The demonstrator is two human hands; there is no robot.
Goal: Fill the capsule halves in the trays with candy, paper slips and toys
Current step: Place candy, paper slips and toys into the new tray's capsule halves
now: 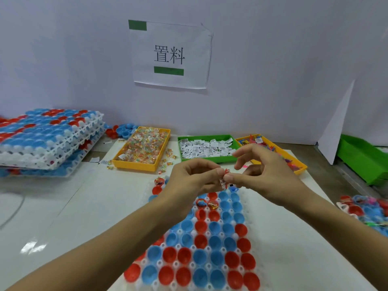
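A white tray (249, 208) of red and blue capsule halves lies in front of me; two halves near its far end (206, 203) hold items. Both hands meet above the tray's far end. My left hand (193, 179) and my right hand (266, 177) pinch together a small bundle (225, 177) of a red toy and a paper slip. Behind stand a yellow bin of wrapped candy (142, 148), a green bin of paper slips (206, 147) and a yellow bin of small toys (273, 150), partly hidden by my right hand.
Stacked white trays of capsule halves (48, 137) sit at the left. Loose capsule halves (123, 131) lie behind them. Another tray with filled halves (365, 211) is at the right edge, a green bin (363, 156) beyond it. A wall with a paper sign (170, 55) closes the back.
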